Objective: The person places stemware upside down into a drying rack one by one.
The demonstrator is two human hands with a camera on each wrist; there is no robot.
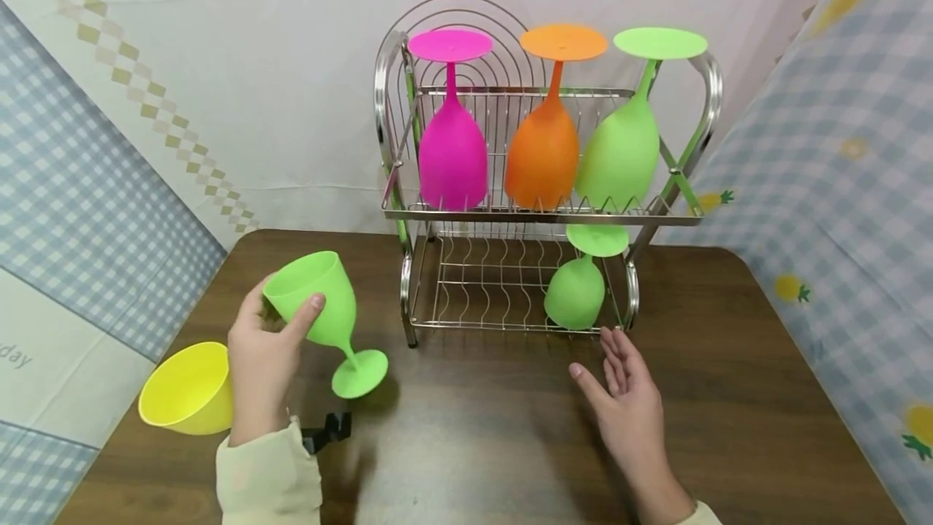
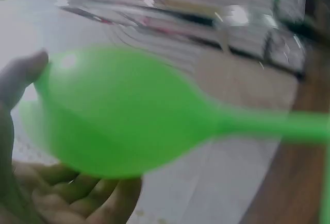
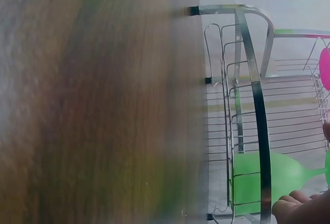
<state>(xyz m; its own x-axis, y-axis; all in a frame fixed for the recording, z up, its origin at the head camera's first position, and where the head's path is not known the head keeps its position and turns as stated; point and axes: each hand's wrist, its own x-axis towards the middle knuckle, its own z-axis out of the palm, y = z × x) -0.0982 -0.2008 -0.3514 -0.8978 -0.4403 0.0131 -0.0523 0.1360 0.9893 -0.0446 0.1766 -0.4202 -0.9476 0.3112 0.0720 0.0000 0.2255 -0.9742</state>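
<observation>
In the head view, my left hand (image 1: 264, 359) holds a light green plastic goblet (image 1: 325, 298) by its bowl, thumb on the near side. The goblet is tilted, mouth toward the upper left and foot toward the lower right, above the table. The left wrist view shows its bowl (image 2: 118, 110) between thumb and fingers. My right hand (image 1: 632, 411) is just in front of the dish rack's lower right corner, fingers relaxed and holding nothing. Closest to it, a green goblet (image 1: 576, 294) stands upside down on the lower tier; the right wrist view shows this goblet (image 3: 286, 177) beyond the hand.
A metal two-tier dish rack (image 1: 543, 218) stands at the back of the wooden table (image 1: 466, 444). Upside down on its top tier are a pink goblet (image 1: 453, 156), an orange goblet (image 1: 543, 156) and a green goblet (image 1: 619, 156). A yellow cup (image 1: 191, 387) is beside my left wrist.
</observation>
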